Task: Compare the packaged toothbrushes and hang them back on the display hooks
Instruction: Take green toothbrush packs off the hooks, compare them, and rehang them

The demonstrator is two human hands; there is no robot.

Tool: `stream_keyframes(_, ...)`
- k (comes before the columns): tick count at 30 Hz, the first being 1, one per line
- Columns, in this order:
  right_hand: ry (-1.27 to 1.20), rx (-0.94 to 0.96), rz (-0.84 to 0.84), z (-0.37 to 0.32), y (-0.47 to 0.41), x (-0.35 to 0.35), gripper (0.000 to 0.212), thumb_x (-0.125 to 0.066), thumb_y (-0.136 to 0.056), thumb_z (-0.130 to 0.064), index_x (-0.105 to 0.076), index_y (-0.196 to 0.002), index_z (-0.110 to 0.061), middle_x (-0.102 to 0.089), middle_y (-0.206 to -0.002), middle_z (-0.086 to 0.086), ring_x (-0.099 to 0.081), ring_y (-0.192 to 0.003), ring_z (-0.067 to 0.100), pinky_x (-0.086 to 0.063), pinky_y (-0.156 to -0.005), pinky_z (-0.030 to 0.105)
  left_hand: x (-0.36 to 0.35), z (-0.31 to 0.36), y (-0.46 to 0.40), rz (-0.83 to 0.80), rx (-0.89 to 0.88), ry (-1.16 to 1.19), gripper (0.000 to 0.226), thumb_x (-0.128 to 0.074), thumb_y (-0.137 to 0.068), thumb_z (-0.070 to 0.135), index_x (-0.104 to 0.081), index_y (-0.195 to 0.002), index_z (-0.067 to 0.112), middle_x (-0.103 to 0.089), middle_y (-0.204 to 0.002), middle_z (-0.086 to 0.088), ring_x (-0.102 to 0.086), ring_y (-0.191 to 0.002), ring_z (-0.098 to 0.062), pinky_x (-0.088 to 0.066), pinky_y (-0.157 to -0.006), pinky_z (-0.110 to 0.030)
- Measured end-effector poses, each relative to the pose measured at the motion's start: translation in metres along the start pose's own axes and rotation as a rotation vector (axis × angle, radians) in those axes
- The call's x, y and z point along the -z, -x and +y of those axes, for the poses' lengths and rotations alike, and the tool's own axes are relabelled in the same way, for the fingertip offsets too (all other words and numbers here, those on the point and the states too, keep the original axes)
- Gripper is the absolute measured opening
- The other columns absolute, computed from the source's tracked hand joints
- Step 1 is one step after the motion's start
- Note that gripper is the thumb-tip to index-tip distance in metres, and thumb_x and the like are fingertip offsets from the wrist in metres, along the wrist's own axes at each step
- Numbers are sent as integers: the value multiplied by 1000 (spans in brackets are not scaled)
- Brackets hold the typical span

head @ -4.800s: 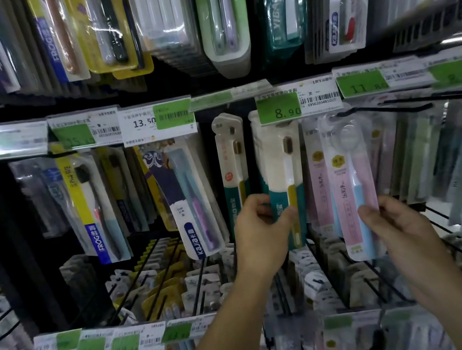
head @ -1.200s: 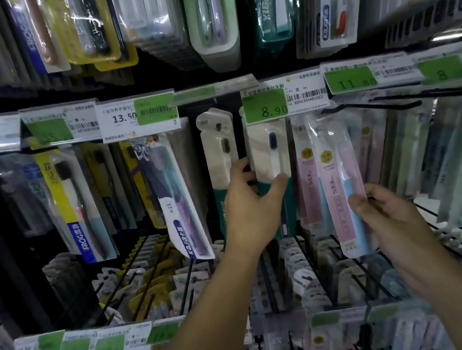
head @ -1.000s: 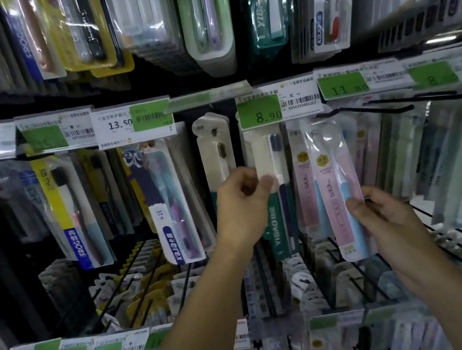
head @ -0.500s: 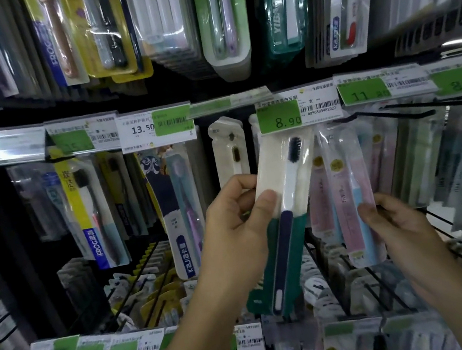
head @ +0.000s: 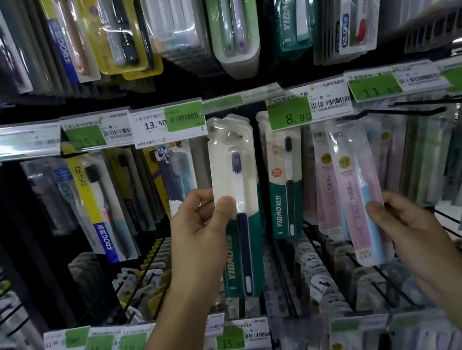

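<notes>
Two packs (head: 237, 203) (head: 361, 188) rise above each grip.

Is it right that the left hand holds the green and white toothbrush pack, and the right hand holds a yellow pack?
Not quite. In the head view the right hand holds a pink pack, not yellow. The left hand does hold the green and white toothbrush pack.

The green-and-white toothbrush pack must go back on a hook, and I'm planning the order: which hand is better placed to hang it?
Left. The left hand already holds the green-and-white pack upright in front of matching hung packs. The right hand holds the pink pack.
</notes>
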State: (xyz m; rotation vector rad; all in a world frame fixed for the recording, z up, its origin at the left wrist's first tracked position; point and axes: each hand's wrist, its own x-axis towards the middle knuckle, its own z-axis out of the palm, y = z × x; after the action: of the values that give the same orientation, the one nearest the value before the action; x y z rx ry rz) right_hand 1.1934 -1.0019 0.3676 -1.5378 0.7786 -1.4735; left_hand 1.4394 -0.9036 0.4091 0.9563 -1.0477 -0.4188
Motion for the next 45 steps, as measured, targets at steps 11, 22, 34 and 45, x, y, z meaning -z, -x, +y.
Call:
stream_keyframes(11, 10, -14, -2, -4, 3, 4, 21, -61, -80, -44, -75, -95, -50, -78, -100, -20, -73, -90, -4, -53, -64, 7, -7, 2, -1, -18, 49, 6, 28, -62, -98, 21, -63, -71, 31, -65, -64, 4, -44, -66, -26, -39, -61, -40)
stream_keyframes(22, 23, -10, 2, -5, 6, 6, 20, -60, -83, -43, -75, -94, -51, -78, -99, -22, -72, -89, -5, -53, -63, 7, -14, -8, -12, -17, 75, -66, 34, -60, -100, 19, -63, -69, 33, -60, -58, 16, -52, -59, -11, -43, -62, -34)
stream_keyframes(34, 71, -20, 2, -3, 4, 9, 22, -59, -95, -35, -74, -97, -51, -78, -102, -20, -73, -92, -1, -55, -65, 11, -32, -27, -69, 5, 191, -77, 16, -56, -94, 7, -60, -88, 21, -62, -76, 2, -54, -74, -22, -46, -67, -37)
stream_keyframes(45, 75, -24, 3, -6, 6, 5, 21, -60, -88, -40, -74, -93, -55, -77, -99, -24, -72, -90, -5, -54, -64, 7, -43, -52, -83, 67, 169, -243, 23, -51, -99, 12, -53, -120, 21, -63, -92, 10, -57, -72, -7, -41, -45, -6)
